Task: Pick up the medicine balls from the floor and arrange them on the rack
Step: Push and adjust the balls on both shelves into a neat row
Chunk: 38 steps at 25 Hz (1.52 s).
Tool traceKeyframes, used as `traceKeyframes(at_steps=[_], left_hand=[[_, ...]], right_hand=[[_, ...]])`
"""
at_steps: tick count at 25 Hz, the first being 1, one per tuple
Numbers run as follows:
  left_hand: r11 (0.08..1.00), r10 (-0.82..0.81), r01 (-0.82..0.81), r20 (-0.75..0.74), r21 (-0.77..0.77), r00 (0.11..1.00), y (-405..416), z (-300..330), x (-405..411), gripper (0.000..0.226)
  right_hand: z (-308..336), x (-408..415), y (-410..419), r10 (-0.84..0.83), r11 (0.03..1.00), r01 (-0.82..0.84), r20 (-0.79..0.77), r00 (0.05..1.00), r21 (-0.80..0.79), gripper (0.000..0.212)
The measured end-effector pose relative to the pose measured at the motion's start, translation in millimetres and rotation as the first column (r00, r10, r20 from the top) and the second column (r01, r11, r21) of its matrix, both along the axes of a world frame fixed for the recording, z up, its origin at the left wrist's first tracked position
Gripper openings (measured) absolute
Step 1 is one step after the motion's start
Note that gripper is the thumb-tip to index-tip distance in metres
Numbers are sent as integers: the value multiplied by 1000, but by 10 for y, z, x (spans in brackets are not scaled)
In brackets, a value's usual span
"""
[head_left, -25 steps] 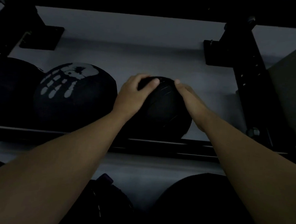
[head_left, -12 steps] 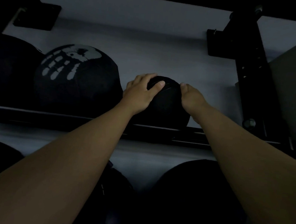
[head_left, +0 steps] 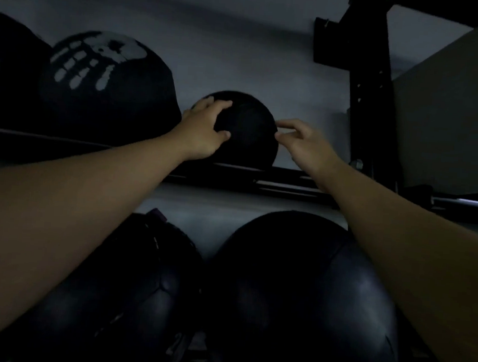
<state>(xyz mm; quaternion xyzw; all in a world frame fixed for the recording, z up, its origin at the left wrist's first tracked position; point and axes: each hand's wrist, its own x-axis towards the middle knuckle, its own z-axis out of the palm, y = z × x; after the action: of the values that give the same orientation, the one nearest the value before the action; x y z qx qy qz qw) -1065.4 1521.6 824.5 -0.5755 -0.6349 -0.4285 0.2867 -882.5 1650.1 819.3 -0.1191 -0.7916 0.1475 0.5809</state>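
Observation:
A small black medicine ball (head_left: 247, 127) rests on the rack's black rail (head_left: 283, 181), right of a larger black ball with a white handprint pattern (head_left: 108, 87). My left hand (head_left: 204, 130) lies against the small ball's left side, fingers spread over it. My right hand (head_left: 305, 146) sits just off the ball's right side, fingers loosely curled and apart, fingertips at its edge. The scene is dim.
Another dark ball (head_left: 7, 80) sits at the far left of the same shelf. Two large black balls (head_left: 128, 286) (head_left: 295, 292) fill the lower shelf under my arms. A black rack upright (head_left: 370, 99) stands at right, beside a grey panel (head_left: 449, 116).
My right hand has come off the small ball's right side and opened. The left hand stays on it. The camera has tilted down, showing more of the lower shelf.

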Motion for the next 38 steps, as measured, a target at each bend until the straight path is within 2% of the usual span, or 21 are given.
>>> traceKeyframes(at_steps=[4,8,11,13,14,16,20,22,27,30,32,34,38], left_hand=[[1000,2,-2,63,6,998,-41,-533,137,77],[998,62,-62,94,1,994,132,-1176,454,75],[994,-91,104,313,-23,945,372,-1691,694,72],[976,-197,215,500,22,843,528,-1958,867,72],[973,-223,216,543,76,810,587,-2048,912,70],[973,-231,177,555,151,799,638,-2092,945,65],[969,-240,146,600,201,763,660,-2063,956,54],[964,-239,108,620,242,747,706,-2122,983,60],[943,-190,-48,651,329,735,749,-2397,1130,79],[931,-214,-39,627,364,749,723,-2508,1161,76],[928,-210,-46,621,369,755,712,-2510,1155,74],[923,-228,-38,625,382,747,722,-2499,1149,73],[954,-149,-56,631,293,761,700,-2427,1127,81]], right_hand=[[-338,365,52,-58,998,59,40,998,-20,34],[-746,730,300,-44,999,43,46,998,30,29],[-1138,951,529,-79,997,79,125,989,4,30],[-1507,1094,692,-192,978,204,216,957,-32,42],[-1695,1148,732,-219,969,241,250,943,-58,52],[-1969,1183,757,-188,973,214,234,954,-92,67],[-2013,1042,831,-153,985,162,126,980,-57,65],[-1941,1016,919,-127,989,136,124,984,-61,63],[-1757,1089,1057,-44,999,44,239,970,5,54],[-1827,1090,959,-122,992,127,263,957,-1,59],[-1962,997,779,-204,972,224,214,955,-72,72],[-2074,911,608,-285,951,302,184,941,-69,86],[-2050,904,553,-330,939,341,179,927,-33,88]])
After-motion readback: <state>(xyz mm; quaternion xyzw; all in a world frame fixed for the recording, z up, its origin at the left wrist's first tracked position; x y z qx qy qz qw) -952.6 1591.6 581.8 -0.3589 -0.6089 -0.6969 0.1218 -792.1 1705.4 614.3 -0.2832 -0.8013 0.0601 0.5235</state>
